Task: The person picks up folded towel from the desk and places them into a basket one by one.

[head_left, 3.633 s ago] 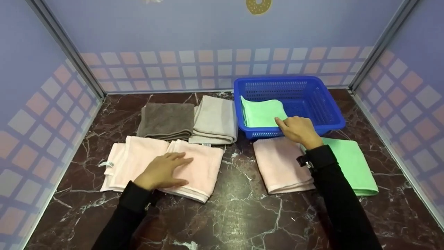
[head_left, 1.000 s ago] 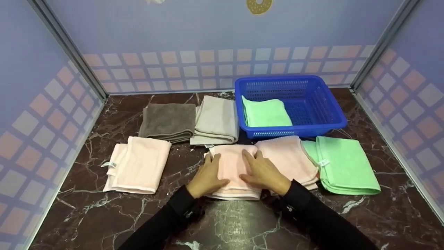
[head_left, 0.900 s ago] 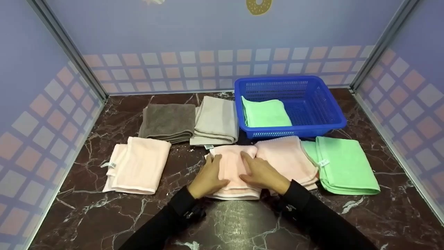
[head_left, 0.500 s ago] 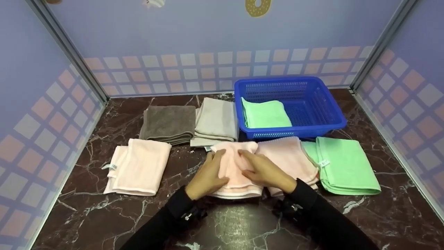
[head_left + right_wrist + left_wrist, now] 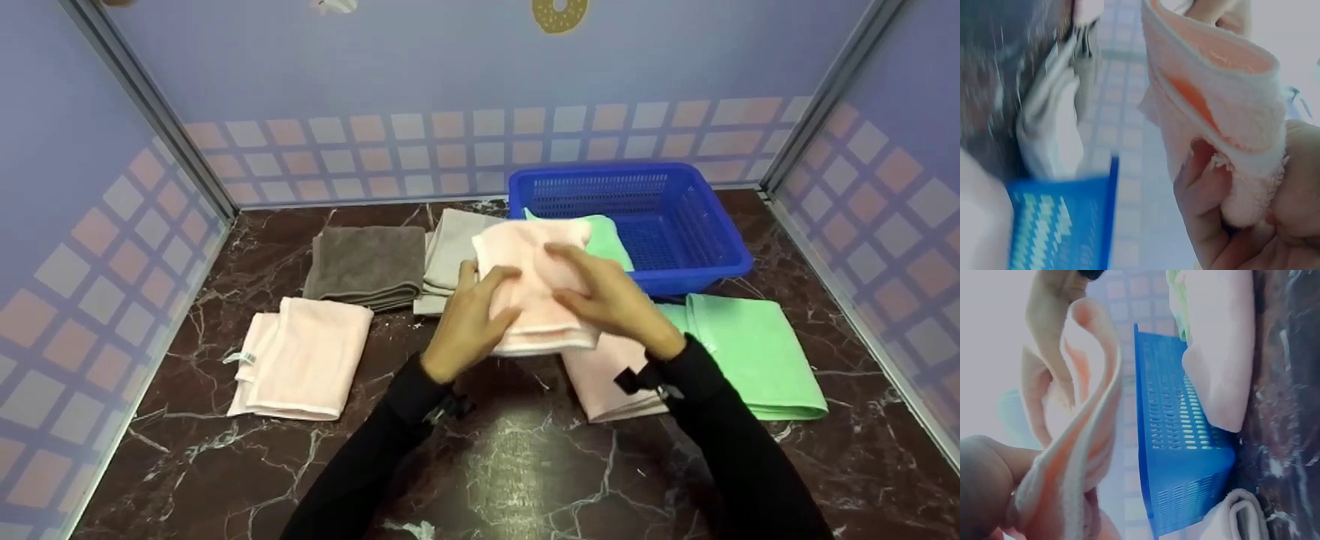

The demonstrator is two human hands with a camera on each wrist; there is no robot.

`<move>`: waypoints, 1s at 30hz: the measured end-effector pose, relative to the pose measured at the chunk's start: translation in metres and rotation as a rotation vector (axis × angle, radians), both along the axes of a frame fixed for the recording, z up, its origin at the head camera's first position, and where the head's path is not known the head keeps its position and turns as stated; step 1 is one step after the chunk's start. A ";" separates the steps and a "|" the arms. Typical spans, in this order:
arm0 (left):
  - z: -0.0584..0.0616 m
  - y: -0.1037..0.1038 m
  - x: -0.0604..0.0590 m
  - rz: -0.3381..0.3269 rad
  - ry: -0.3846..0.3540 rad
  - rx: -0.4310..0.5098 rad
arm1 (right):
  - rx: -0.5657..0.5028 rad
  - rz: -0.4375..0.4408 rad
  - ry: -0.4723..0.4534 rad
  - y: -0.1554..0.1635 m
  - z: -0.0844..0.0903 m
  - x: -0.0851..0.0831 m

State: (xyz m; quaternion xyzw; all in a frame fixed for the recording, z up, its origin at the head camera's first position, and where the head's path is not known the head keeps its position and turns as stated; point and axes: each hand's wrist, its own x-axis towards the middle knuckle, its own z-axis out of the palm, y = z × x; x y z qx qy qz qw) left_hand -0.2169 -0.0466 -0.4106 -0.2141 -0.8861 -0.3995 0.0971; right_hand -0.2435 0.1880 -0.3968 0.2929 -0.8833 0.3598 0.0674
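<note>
Both hands hold a folded pale pink towel point(image 5: 532, 281) up in the air, in front of the blue basket point(image 5: 694, 277). My left hand point(image 5: 472, 315) grips its left side, thumb on top; my right hand point(image 5: 619, 300) pinches the right side. In the right wrist view, right fingers point(image 5: 1202, 197) curl under the towel point(image 5: 1230, 101), whose layers sag open between the hands. The left wrist view shows the left thumb point(image 5: 994, 467) against the towel point(image 5: 1084, 433). Inside the basket's left part lies a green towel point(image 5: 611, 244), partly hidden behind the pink one.
Behind on the left lie a folded brown towel point(image 5: 367, 262) and a light grey one point(image 5: 454, 240). Another pink towel point(image 5: 319, 360) with a tag is at left. Right of centre sit a pink towel point(image 5: 611, 379) and a green towel point(image 5: 757, 360). Walls enclose the marble-patterned table point(image 5: 300, 480).
The right hand came from the basket to the pink towel, which moved from the left stack to the middle. Both hands have since lifted it up and forward to the basket's front left.
</note>
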 end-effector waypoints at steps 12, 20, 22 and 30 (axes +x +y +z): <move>-0.002 0.051 -0.081 -0.032 0.055 0.041 | -0.035 -0.147 0.122 0.047 0.016 -0.062; -0.017 0.075 -0.107 -0.005 0.057 -0.125 | -0.004 -0.214 0.117 0.064 -0.002 -0.093; -0.019 0.079 -0.112 0.015 0.060 -0.203 | 0.006 -0.229 0.092 0.067 -0.008 -0.099; -0.021 0.091 -0.122 0.075 0.047 -0.602 | 0.108 -0.211 -0.008 0.073 -0.031 -0.119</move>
